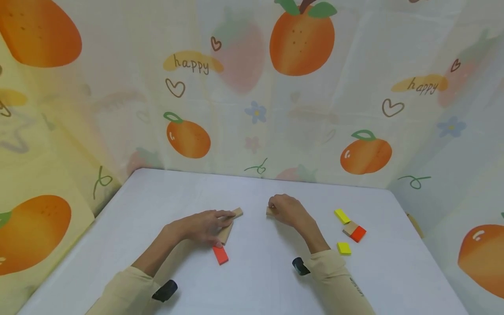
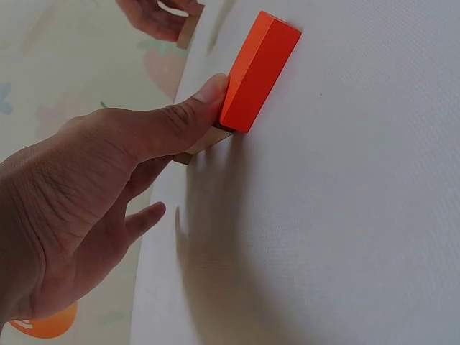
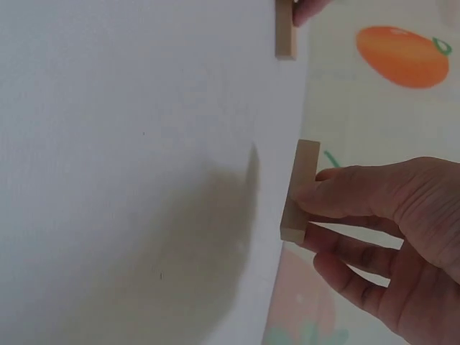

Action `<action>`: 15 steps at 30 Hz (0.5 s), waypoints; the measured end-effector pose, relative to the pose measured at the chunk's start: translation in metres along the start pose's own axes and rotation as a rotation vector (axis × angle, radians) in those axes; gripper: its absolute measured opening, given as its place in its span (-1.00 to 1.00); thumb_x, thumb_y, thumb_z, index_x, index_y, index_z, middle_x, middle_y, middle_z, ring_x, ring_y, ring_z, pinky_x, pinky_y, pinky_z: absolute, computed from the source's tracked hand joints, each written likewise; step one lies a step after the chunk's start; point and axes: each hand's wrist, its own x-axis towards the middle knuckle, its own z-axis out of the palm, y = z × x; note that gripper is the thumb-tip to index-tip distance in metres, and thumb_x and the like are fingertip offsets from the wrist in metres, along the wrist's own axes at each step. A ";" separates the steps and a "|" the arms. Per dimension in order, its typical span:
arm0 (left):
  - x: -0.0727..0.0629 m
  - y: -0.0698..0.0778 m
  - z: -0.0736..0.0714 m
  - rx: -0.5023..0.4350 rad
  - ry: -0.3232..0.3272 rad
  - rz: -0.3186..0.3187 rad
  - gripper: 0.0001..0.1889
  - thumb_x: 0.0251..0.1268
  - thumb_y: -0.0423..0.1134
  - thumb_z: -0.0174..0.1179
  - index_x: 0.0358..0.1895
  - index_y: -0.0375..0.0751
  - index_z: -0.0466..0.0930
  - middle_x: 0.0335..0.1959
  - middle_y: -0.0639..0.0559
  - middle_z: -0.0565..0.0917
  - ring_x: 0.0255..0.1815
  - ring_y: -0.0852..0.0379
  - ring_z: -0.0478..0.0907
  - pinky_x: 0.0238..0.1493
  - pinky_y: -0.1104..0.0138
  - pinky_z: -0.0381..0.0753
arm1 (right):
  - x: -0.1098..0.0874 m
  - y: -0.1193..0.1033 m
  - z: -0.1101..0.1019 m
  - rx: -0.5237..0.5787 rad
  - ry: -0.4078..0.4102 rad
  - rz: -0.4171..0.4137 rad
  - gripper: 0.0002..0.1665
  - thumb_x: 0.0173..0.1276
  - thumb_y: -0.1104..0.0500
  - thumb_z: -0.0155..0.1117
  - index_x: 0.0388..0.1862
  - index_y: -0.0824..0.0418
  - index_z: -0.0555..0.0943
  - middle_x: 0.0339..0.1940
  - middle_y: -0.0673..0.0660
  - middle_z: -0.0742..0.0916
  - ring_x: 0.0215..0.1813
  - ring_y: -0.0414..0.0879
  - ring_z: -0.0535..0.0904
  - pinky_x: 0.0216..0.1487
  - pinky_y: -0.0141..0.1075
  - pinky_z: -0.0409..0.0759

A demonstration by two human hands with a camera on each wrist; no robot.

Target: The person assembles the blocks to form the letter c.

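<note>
In the head view, my left hand (image 1: pixel 204 225) lies over a plain wooden block (image 1: pixel 226 235), with its fingertips on a second wooden block (image 1: pixel 238 212) farther back. The thumb touches where a red block (image 1: pixel 220 255) meets the near end of the first wooden block. Seen from the left wrist, the thumb is straight beside the red block (image 2: pixel 260 72); the other fingertips are partly hidden. My right hand (image 3: pixel 388 230) pinches another plain wooden block (image 3: pixel 300 190) between thumb and fingers. The head view shows only this block's left end (image 1: pixel 269 211).
Right of my right hand lie a yellow block (image 1: pixel 342 216), a wooden block (image 1: pixel 349 228) touching a red block (image 1: pixel 358 233), and a yellow block (image 1: pixel 344 248) nearer me. The white table (image 1: pixel 252 280) ends at a fruit-printed curtain (image 1: pixel 236 144) behind.
</note>
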 end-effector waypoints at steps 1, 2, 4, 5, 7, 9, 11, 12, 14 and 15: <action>0.000 0.000 0.000 -0.005 0.000 0.001 -0.24 0.38 0.02 0.39 0.56 -0.15 0.37 0.67 -0.07 0.30 0.61 -0.15 0.35 0.48 0.01 0.55 | 0.002 -0.001 0.002 0.002 0.000 -0.004 -0.84 0.40 0.38 0.37 -0.07 0.29 0.75 -0.06 0.20 0.84 0.05 0.13 0.76 0.15 -0.02 0.73; -0.001 0.000 0.000 -0.013 0.001 0.005 -0.25 0.38 0.01 0.39 0.56 -0.16 0.37 0.66 -0.08 0.30 0.60 -0.16 0.36 0.48 -0.01 0.55 | 0.003 -0.003 0.004 0.007 0.000 -0.005 -0.84 0.39 0.39 0.37 -0.08 0.30 0.75 -0.07 0.21 0.84 0.05 0.14 0.76 0.15 -0.02 0.73; -0.001 0.000 0.000 -0.031 0.001 0.013 -0.25 0.38 -0.01 0.39 0.55 -0.18 0.38 0.66 -0.09 0.31 0.60 -0.18 0.36 0.48 -0.03 0.54 | 0.005 -0.005 0.008 0.010 0.003 -0.007 -0.85 0.39 0.38 0.37 -0.09 0.29 0.75 -0.07 0.21 0.84 0.04 0.13 0.76 0.15 -0.02 0.74; -0.002 0.000 -0.001 -0.041 -0.001 0.013 -0.25 0.38 0.00 0.39 0.55 -0.18 0.38 0.66 -0.09 0.31 0.60 -0.18 0.36 0.49 -0.04 0.53 | 0.006 -0.007 0.009 0.006 0.006 -0.011 -0.86 0.39 0.38 0.37 -0.10 0.29 0.75 -0.09 0.20 0.84 0.02 0.13 0.76 0.13 -0.03 0.74; -0.003 0.001 -0.002 -0.049 -0.003 0.013 -0.26 0.38 -0.01 0.39 0.55 -0.19 0.38 0.66 -0.08 0.31 0.60 -0.18 0.35 0.50 -0.05 0.51 | 0.008 -0.009 0.012 0.002 0.012 -0.019 -0.87 0.39 0.38 0.37 -0.11 0.28 0.76 -0.10 0.19 0.84 0.02 0.12 0.77 0.12 -0.04 0.74; -0.004 0.001 -0.003 -0.037 -0.003 0.013 -0.26 0.38 -0.01 0.39 0.54 -0.19 0.38 0.65 -0.08 0.32 0.60 -0.17 0.35 0.50 -0.03 0.52 | 0.011 -0.012 0.014 0.002 0.008 -0.020 -0.87 0.41 0.36 0.37 -0.10 0.27 0.75 -0.09 0.18 0.84 0.03 0.10 0.76 0.13 -0.06 0.73; -0.004 0.001 -0.004 -0.023 0.003 0.012 -0.26 0.38 -0.01 0.40 0.54 -0.20 0.39 0.65 -0.08 0.32 0.60 -0.16 0.36 0.49 -0.01 0.54 | 0.014 -0.015 0.016 0.011 -0.005 -0.014 -0.86 0.42 0.35 0.36 -0.08 0.27 0.75 -0.07 0.18 0.84 0.05 0.10 0.75 0.15 -0.05 0.72; -0.004 0.001 -0.004 -0.013 0.006 0.014 -0.25 0.37 -0.01 0.40 0.54 -0.20 0.39 0.65 -0.08 0.33 0.60 -0.16 0.36 0.48 0.00 0.54 | 0.015 -0.016 0.017 0.017 -0.015 -0.009 -0.84 0.43 0.35 0.35 -0.05 0.27 0.75 -0.04 0.18 0.83 0.08 0.10 0.75 0.17 -0.05 0.71; -0.003 0.001 -0.005 0.003 0.008 0.020 -0.25 0.38 0.00 0.40 0.54 -0.21 0.39 0.65 -0.08 0.33 0.60 -0.14 0.37 0.48 0.02 0.55 | 0.018 -0.019 0.019 0.019 -0.035 0.004 -0.83 0.44 0.34 0.36 -0.03 0.26 0.75 -0.02 0.17 0.83 0.10 0.09 0.74 0.20 -0.06 0.71; -0.002 0.001 -0.005 0.005 0.007 0.022 -0.25 0.38 0.00 0.40 0.54 -0.21 0.39 0.65 -0.08 0.33 0.60 -0.14 0.36 0.48 0.03 0.55 | 0.019 -0.020 0.019 0.012 -0.040 0.007 -0.83 0.44 0.34 0.36 -0.03 0.26 0.75 -0.01 0.17 0.83 0.11 0.09 0.75 0.20 -0.06 0.71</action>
